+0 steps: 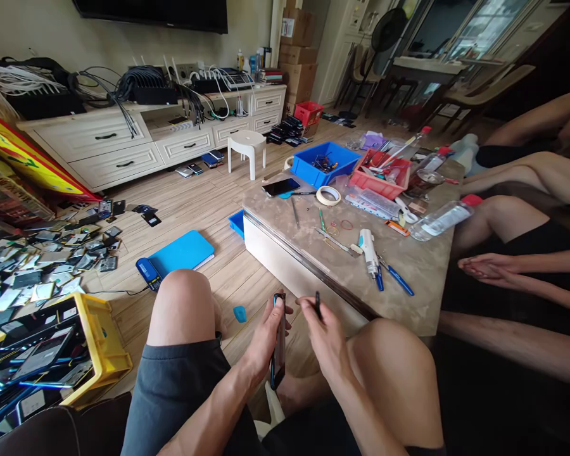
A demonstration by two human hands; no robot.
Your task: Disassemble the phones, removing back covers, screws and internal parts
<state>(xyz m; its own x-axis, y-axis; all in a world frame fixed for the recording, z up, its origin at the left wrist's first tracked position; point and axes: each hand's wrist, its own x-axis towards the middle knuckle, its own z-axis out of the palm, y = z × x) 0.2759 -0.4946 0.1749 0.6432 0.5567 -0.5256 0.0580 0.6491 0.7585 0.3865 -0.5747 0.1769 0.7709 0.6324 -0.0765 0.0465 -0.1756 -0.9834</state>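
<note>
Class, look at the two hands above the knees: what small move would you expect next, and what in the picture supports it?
Probably bringing the small dark tool across to the phone's top edge. The left hand holds the phone upright on edge, the right hand pinches the tool just beside it, and the two are not yet touching.

A dark slim phone (278,342) is standing edge-on between the knees. A small black tool (318,303) is pointing upward just beside it.
</note>
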